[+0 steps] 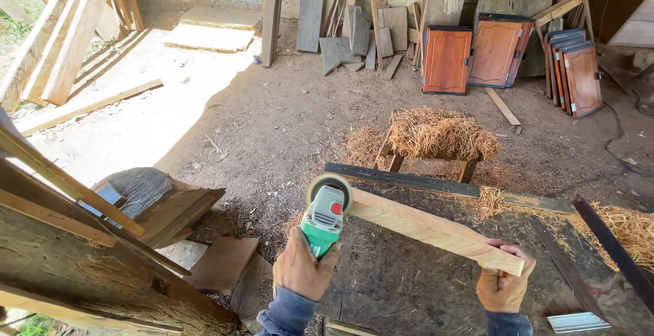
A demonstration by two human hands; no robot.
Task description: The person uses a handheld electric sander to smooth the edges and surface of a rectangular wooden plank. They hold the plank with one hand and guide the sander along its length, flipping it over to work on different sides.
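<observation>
Grinder in your left hand, wooden strip in your right, over the bench's far-left part.

Your left hand (302,268) is clenched round the green angle grinder (323,220), its disc meeting the far end of the wooden strip (432,230). Your right hand (504,285) grips the strip's near end. The strip is pale, freshly cut, with visible grain, slanting from the disc down to your right hand above the dark bench (422,288). Past the bench's far edge, a wooden stool (429,159) carries a heap of straw (439,133); brown cabinet doors (446,60) lean against the wall.
</observation>
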